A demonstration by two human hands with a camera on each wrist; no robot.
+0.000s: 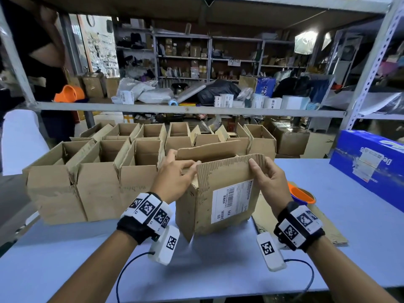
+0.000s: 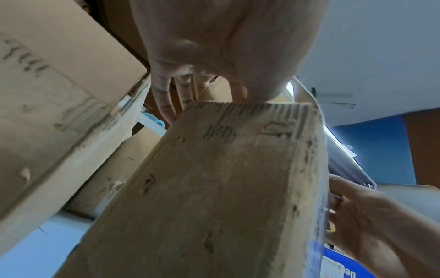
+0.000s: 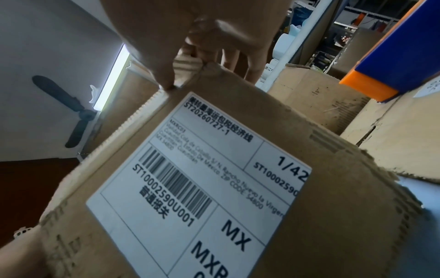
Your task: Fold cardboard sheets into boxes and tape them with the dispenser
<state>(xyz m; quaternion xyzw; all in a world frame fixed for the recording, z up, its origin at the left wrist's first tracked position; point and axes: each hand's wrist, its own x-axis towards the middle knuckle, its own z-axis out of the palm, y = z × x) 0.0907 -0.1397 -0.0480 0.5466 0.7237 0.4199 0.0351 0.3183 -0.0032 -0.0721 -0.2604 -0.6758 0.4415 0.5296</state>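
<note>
A worn cardboard box (image 1: 203,206) with a white shipping label (image 1: 231,200) stands upright on the blue table, its top flaps raised. My left hand (image 1: 177,171) pinches the left corner of the near flap (image 1: 227,167), with fingers reaching inside the box. My right hand (image 1: 264,173) grips the same flap's right corner, thumb on the front. In the left wrist view the box side (image 2: 214,188) fills the frame below my left hand (image 2: 214,65). The label (image 3: 197,178) shows large in the right wrist view under my right hand (image 3: 190,47). An orange and blue tape dispenser (image 1: 300,194) lies right of the box.
Several open folded boxes (image 1: 96,178) stand in rows at the left and behind. A flat cardboard sheet (image 1: 323,224) lies under the dispenser. A large blue carton (image 1: 369,165) sits at the right. A metal shelf rail (image 1: 196,110) crosses ahead. A person (image 1: 32,51) stands far left.
</note>
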